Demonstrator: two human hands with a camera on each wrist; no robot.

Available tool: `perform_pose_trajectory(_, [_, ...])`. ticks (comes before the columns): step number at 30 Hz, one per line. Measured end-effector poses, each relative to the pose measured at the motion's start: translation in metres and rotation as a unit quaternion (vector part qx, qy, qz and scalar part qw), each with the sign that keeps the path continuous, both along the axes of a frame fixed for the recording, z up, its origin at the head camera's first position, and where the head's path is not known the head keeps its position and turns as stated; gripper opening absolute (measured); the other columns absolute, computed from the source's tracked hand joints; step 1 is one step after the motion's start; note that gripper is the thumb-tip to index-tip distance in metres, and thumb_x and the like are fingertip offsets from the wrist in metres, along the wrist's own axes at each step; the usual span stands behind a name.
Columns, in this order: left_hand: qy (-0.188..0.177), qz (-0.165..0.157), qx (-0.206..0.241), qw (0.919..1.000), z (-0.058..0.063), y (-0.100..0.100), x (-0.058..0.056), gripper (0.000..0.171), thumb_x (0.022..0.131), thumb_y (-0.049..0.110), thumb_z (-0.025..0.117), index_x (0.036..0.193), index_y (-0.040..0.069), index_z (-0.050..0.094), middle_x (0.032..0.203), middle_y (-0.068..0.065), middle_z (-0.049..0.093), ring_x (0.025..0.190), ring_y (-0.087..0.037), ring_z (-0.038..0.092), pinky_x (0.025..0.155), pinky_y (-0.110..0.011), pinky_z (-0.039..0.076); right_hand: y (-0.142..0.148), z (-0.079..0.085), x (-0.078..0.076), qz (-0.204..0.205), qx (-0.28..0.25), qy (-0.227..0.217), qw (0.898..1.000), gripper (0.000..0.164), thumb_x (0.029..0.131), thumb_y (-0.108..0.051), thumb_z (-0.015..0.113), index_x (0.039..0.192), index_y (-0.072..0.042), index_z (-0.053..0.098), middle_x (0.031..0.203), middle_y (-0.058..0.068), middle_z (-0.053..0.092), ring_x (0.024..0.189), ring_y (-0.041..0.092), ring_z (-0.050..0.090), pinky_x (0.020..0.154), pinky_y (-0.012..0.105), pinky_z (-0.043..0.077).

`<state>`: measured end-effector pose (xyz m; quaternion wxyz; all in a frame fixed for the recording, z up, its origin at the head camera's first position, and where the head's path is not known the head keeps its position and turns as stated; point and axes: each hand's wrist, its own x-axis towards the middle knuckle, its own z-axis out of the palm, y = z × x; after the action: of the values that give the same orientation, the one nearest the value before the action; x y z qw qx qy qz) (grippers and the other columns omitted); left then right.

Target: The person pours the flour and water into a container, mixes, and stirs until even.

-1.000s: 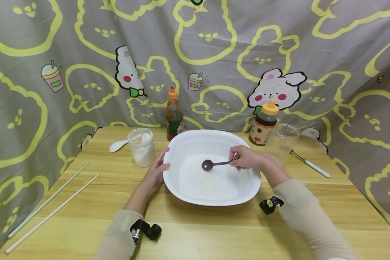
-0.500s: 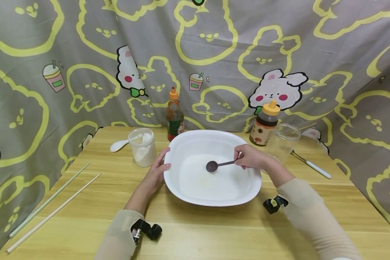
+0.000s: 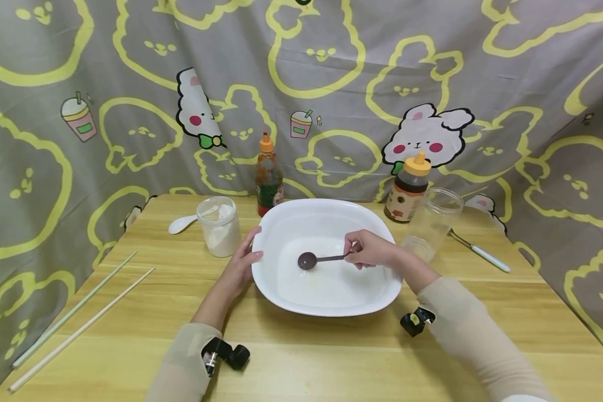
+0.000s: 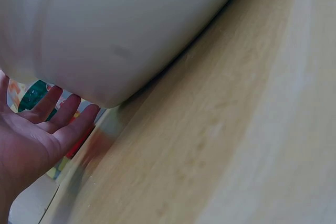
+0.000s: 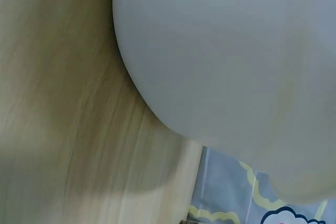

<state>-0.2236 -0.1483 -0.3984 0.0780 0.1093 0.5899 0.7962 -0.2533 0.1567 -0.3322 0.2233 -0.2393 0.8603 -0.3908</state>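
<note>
- One smooth white basin (image 3: pixel 326 302), rounded-oblong, stands on the wood-grain table (image 3: pixel 321 363) before you.
- Your right hand (image 3: pixel 372 249) pinches the dark spoon (image 3: pixel 309 261) by its slim handle; the round head lies within the basin, left of your fingers.
- Your left hand (image 3: pixel 239 266), fingers extended, touches the basin's left side.

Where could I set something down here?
Bare tabletop lies between the white basin, left sleeve and right sleeve, and between the left sleeve and cream stick. It's crowded beyond the basin's right side: yellow-capped bottle beside clear jar.
</note>
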Motion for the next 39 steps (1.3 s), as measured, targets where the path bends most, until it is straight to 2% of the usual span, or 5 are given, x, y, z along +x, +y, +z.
perform_pose_trajectory(6, [0.002,-0.004,0.0,1.0,-0.001,-0.001,-0.001,0.061,0.081,0.008,0.044,0.137,0.017,0.021,0.131,-0.022,0.025,0.11,-0.042,0.032,0.078,-0.04,0.042,0.014,0.011,0.007,0.033,0.039,0.016,0.999,0.005,0.08,-0.001,0.054,0.078,-0.004,0.051,0.049,0.004,0.048,0.04,0.011,0.035,0.04,0.021,0.029])
perform_pose_trajectory(14, [0.045,-0.009,-0.013,0.9988,-0.006,-0.003,-0.003,0.066,0.078,0.024,0.054,0.136,0.021,0.023,0.129,-0.021,0.027,0.104,-0.032,0.041,0.075,-0.035,0.045,0.026,0.023,0.005,-0.044,0.094,0.066,0.992,0.005,0.078,0.0,0.054,0.077,-0.003,0.051,0.051,0.005,0.048,0.046,0.014,0.043,0.043,0.025,0.031])
perform_pose_trajectory(19, [0.069,-0.023,-0.007,0.9973,-0.008,-0.003,-0.003,0.064,0.079,0.028,0.055,0.135,0.024,0.026,0.128,-0.018,0.028,0.102,-0.028,0.043,0.074,-0.035,0.045,0.014,0.014,-0.003,-0.069,0.065,0.053,0.994,0.003,0.079,-0.002,0.054,0.079,-0.002,0.051,0.052,0.005,0.049,0.045,0.013,0.04,0.042,0.023,0.03])
perform_pose_trajectory(27, [-0.005,-0.005,0.002,1.0,0.0,0.0,-0.001,0.062,0.082,0.009,0.045,0.137,0.018,0.019,0.133,-0.018,0.023,0.111,-0.038,0.032,0.081,-0.04,0.041,-0.002,0.003,-0.004,-0.011,0.007,-0.014,1.0,0.005,0.08,-0.003,0.055,0.078,-0.003,0.051,0.05,0.006,0.049,0.038,0.011,0.032,0.038,0.021,0.027])
perform_pose_trajectory(39, [0.001,-0.002,0.007,1.0,0.001,0.0,0.0,0.062,0.081,0.009,0.046,0.137,0.018,0.021,0.132,-0.019,0.024,0.109,-0.036,0.034,0.075,-0.033,0.044,0.022,0.022,0.013,0.036,0.06,-0.023,0.997,0.005,0.078,0.001,0.055,0.076,-0.003,0.052,0.05,0.004,0.046,0.042,0.012,0.037,0.041,0.022,0.029])
